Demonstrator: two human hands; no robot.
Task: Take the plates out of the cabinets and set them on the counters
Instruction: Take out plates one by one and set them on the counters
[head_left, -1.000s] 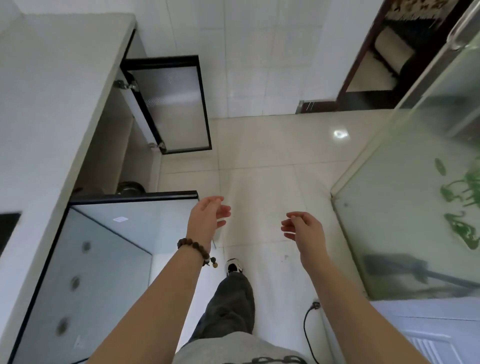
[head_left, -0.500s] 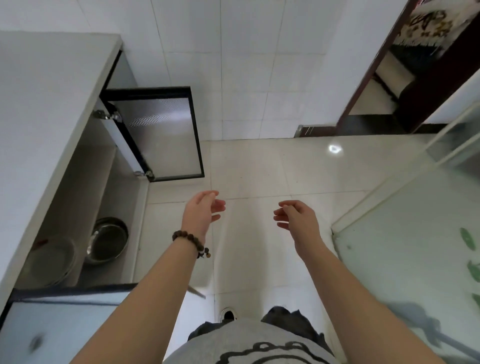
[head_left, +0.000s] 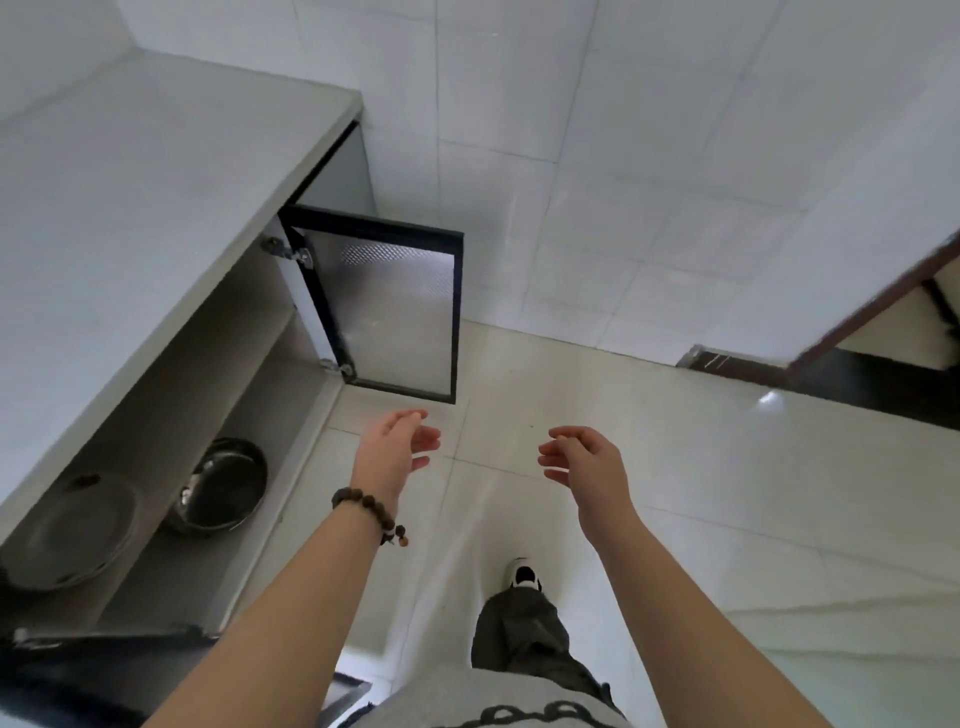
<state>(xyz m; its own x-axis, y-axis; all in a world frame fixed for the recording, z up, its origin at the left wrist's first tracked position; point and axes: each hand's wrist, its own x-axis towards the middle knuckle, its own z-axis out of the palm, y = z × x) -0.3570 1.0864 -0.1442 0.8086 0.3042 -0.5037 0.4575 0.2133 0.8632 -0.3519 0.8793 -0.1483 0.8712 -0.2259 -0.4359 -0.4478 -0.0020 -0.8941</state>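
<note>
Compared w/ a sec ago, the view has been swung left and the open cabinet (head_left: 218, 415) under the counter (head_left: 130, 218) is now seen much more fully. The left hand (head_left: 392, 457) and right hand (head_left: 582, 462) are held out over the floor tiles, fingers loosely curled and apart, nothing grasped in either; their pose is about unchanged. The metal plate (head_left: 67, 535) is seen on the cabinet's bottom shelf, well left of and below the left fingertips (head_left: 415, 415), not touched. A steel bowl (head_left: 223, 488) sits just beside it, between plate and left fingers. The far door (head_left: 384, 306) stands open just beyond the left fingertips. The near door was seen across the opening a sec ago; now only its top edge shows at bottom left. Judged: approach phase only, no plate lifted yet; counter bare in the part seen, so room for set-down. Next probably a crouch and a left reach past the bowl.
</note>
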